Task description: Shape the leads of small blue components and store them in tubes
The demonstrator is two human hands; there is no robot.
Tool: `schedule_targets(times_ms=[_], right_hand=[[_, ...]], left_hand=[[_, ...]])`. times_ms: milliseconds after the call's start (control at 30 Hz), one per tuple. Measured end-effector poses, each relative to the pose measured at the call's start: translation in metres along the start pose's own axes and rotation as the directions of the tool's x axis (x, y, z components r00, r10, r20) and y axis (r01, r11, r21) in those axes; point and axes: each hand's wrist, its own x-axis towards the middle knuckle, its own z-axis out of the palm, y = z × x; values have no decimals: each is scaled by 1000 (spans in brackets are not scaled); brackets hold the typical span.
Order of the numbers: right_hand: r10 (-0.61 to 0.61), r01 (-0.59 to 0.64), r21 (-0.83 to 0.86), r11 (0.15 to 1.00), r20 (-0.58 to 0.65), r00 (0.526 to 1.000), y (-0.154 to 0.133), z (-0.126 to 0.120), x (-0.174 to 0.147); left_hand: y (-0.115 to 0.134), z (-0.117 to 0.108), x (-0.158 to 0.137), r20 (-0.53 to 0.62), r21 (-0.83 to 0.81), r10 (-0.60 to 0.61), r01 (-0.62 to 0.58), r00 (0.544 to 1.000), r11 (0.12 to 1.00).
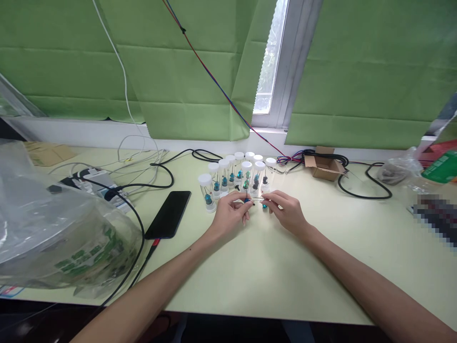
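Note:
Over the table my left hand (232,210) is closed in a pinch on a small dark-blue piece (246,200) with thin wire-like pins. My right hand (287,209) faces it, fingertips pressed together at the end of a thin metal pin (257,198) that spans the gap between the hands. Just under the right fingertips shows a small teal piece (264,206); whether it is touched I cannot tell. Behind both hands stand several clear tubes with white caps (205,179), teal or dark pieces and thin pins inside. The nearest tube is left of my left hand.
A black phone (168,214) with a cable lies to the left, beside a large clear plastic bag (67,238). Black cables (146,185) cross the back left. An open cardboard box (324,164) and coiled cables stand back right. A green-labelled bottle (441,167) lies far right.

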Motion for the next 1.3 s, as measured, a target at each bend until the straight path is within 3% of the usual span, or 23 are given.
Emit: schedule_targets(times_ms=[467,633,900,1067,1300], right_hand=[[47,-49,44,998,42,998,-6,0,0],[170,-173,104,979,36,985,-15,3,0],[385,-406,248,880,130,914,-22,6,0],[480,-541,423,727,250,841,-19,6,2],[537,-739,575,351,523,662,-14,3,6]], left_hand=[[1,0,-1,26,15,-14,14,1000,1000],[-1,0,-1,32,25,15,-16,999,1000],[-4,1,-2,19,54,49,-50,999,997],[-4,1,-3,24,95,63,-64,998,993],[-5,0,-5,49,232,143,-151,989,961]])
